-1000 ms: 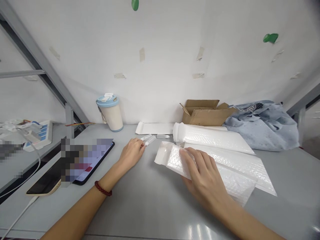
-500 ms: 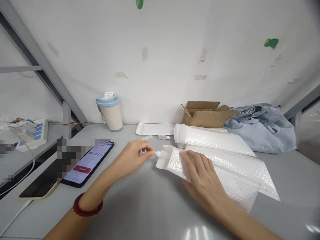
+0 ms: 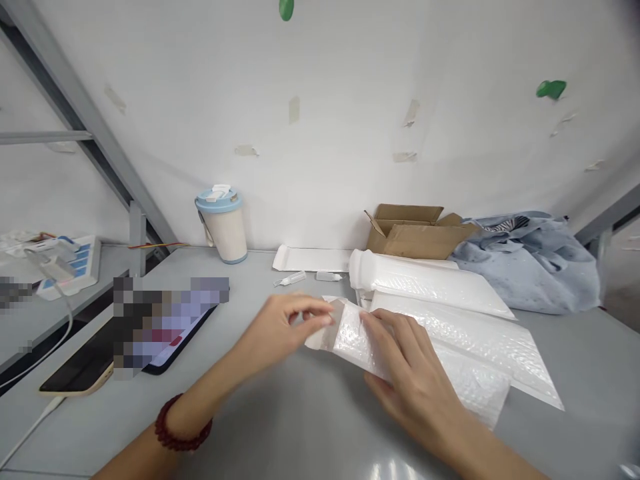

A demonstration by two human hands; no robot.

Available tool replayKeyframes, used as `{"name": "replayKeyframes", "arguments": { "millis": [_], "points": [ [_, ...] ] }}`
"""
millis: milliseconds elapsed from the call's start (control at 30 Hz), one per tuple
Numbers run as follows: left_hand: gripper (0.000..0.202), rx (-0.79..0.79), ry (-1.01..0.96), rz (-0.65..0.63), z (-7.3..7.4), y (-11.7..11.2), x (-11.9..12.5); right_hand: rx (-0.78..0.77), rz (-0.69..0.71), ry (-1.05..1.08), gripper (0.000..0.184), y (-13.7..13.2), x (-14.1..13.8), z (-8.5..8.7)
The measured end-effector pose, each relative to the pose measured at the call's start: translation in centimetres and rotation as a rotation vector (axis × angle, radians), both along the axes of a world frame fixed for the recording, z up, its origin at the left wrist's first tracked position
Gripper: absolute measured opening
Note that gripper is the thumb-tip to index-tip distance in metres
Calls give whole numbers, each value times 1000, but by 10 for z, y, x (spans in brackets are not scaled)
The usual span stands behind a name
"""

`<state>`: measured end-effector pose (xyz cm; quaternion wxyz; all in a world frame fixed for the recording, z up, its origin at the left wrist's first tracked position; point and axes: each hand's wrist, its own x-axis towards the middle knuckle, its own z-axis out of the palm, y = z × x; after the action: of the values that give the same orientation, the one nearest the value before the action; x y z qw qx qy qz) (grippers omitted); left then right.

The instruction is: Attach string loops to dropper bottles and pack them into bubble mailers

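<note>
My right hand [image 3: 413, 367] grips a white bubble mailer [image 3: 353, 333] near its mouth, thumb below and fingers on top. The mailer's flap lies folded out to the left. At that mouth my left hand [image 3: 287, 327] has thumb and forefinger pinched together around a small clear plastic tube, which the fingers and mailer mostly hide. Behind the hands, two similar clear tubes with narrow tips lie on the table: one tube [image 3: 295, 278] at an angle, another tube [image 3: 328, 276] nearly level.
More bubble mailers [image 3: 465, 323] lie stacked at the right, and a flat white mailer [image 3: 315, 259] rests against the wall. A cardboard box [image 3: 420, 237], bluish cloth [image 3: 530, 267] and lidded cup [image 3: 225, 230] stand behind. Two phones [image 3: 80, 360] lie left.
My left fingers have moved right, from just outside the mailer to its mouth. The small tube's white end, visible before, is now mostly hidden. My right hand still grips the mailer.
</note>
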<state>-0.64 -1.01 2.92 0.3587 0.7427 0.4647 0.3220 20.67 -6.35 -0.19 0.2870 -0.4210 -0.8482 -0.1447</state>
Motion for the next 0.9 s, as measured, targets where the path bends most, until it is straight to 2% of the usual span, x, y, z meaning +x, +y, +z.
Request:
{"name": "replayKeyframes", "arguments": {
  "millis": [67, 100, 167, 233, 300, 433, 533, 633, 700, 767, 833, 900],
  "points": [
    [28, -12, -36, 146, 0, 8, -7, -2, 5, 6, 50, -1, 1, 2],
    [39, -59, -65, 148, -1, 11, -8, 0, 12, 5, 49, -2, 1, 3],
    [46, -259, -149, 1, -5, 13, -8, 7, 25, -3, 47, -4, 0, 4],
    [33, -476, -239, -200, -9, 10, -3, 29, 32, -35, 46, -4, 0, 4],
    [20, -578, -275, -256, -12, 6, 3, 91, -9, -89, 44, -3, -2, 1],
    [29, -597, -240, -97, -18, 3, 10, 299, -204, -182, 41, 1, -6, -6],
    [36, -658, -300, -3, -25, 2, 14, 408, -271, -196, 38, -1, -12, -10],
    [41, -754, -380, 6, -30, -3, 23, 448, -326, -214, 39, -7, -18, -12],
    [44, -733, -325, -92, -32, -9, 28, 443, -387, -237, 38, -10, -19, -13],
    [44, -605, -205, -199, -33, -15, 32, 424, -438, -250, 38, -8, -17, -15],
    [43, -490, -123, -271, -32, -19, 32, 400, -443, -243, 38, -4, -14, -15],
    [42, -466, -118, -293, -32, -20, 32, 381, -406, -223, 38, 1, -10, -14]
  ]
}}
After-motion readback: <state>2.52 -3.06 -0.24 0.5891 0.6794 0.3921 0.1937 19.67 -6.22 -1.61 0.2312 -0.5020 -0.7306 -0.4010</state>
